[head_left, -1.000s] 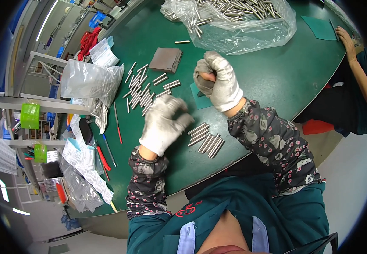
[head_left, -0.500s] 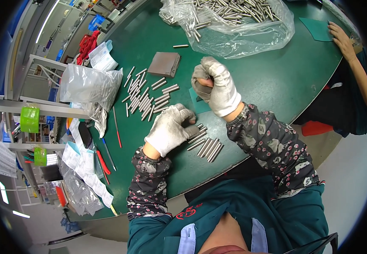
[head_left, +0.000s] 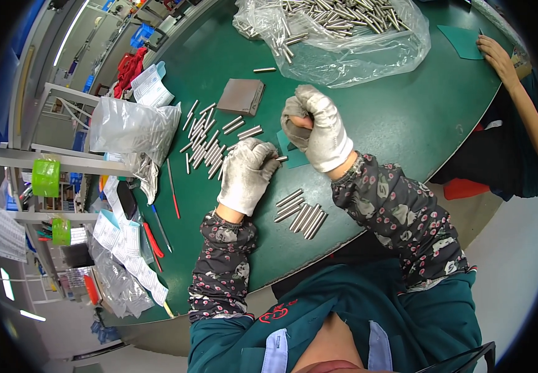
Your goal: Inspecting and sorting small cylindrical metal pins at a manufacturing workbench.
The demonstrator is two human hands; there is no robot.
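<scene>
Both my hands wear white work gloves over a round green table (head_left: 368, 124). My left hand (head_left: 247, 174) is closed around a short metal rod whose tip pokes out on the right. My right hand (head_left: 315, 124) is raised in a fist just above a small green pad (head_left: 295, 155); what it grips is hidden. A loose group of metal rods (head_left: 207, 140) lies left of my left hand. A second, neater row of rods (head_left: 300, 212) lies near the table's front edge, below my hands.
A grey square block (head_left: 241, 96) sits behind the rods. A clear bag of many rods (head_left: 343, 31) lies at the far side. Another person's hand (head_left: 496, 53) rests on a green pad at right. Plastic bags (head_left: 129, 127), papers and red-handled tools (head_left: 173, 186) crowd the left edge.
My left hand moved from the scattered rods toward my right hand and closed on a rod. My right fist stayed in place.
</scene>
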